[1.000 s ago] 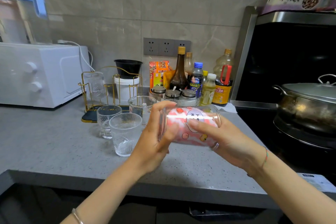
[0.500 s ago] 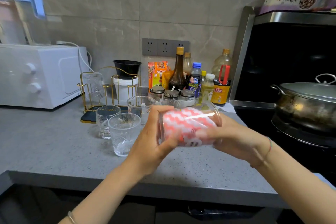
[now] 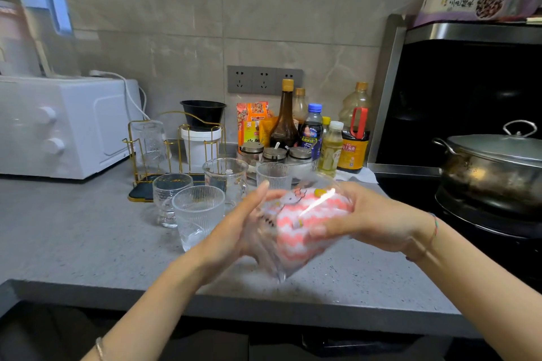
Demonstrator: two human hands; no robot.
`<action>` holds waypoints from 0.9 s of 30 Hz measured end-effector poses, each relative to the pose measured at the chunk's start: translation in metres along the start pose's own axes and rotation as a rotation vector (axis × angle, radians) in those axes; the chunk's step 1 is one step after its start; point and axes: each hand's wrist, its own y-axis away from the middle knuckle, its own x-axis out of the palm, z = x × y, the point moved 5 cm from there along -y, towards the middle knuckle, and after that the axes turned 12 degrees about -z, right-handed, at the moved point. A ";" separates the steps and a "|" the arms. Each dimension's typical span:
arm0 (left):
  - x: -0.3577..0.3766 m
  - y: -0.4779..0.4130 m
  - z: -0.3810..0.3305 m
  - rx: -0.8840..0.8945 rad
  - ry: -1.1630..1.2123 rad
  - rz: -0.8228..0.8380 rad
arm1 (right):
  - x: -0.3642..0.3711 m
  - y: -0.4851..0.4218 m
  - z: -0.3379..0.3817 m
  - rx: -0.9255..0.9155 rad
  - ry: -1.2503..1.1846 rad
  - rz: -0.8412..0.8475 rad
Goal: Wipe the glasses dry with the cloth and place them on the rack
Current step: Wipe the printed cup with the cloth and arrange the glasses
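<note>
Holding a clear glass (image 3: 281,255) stuffed with a pink-and-white cloth (image 3: 305,223) above the grey speckled tabletop (image 3: 73,237): right hand (image 3: 372,220) wrapped around the glass, left hand (image 3: 234,231) flat and spread against its mouth; motion blur on the glass. Gold rack (image 3: 176,149) as landmark: one glass (image 3: 149,142) hangs on it; four glasses (image 3: 199,214) stand just in front; white microwave (image 3: 61,126) left of it; bottles (image 3: 286,120) right; bare tabletop runs from it to the front edge.
</note>
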 end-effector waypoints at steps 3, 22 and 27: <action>0.017 0.019 0.013 -0.240 0.127 0.216 | 0.007 -0.001 -0.007 0.012 0.144 0.039; 0.011 0.010 -0.004 -0.114 0.488 -0.169 | -0.017 0.009 0.003 -0.394 -0.407 -0.669; 0.026 0.006 -0.010 -0.097 0.603 -0.150 | 0.041 0.014 0.011 -0.711 -0.017 -0.549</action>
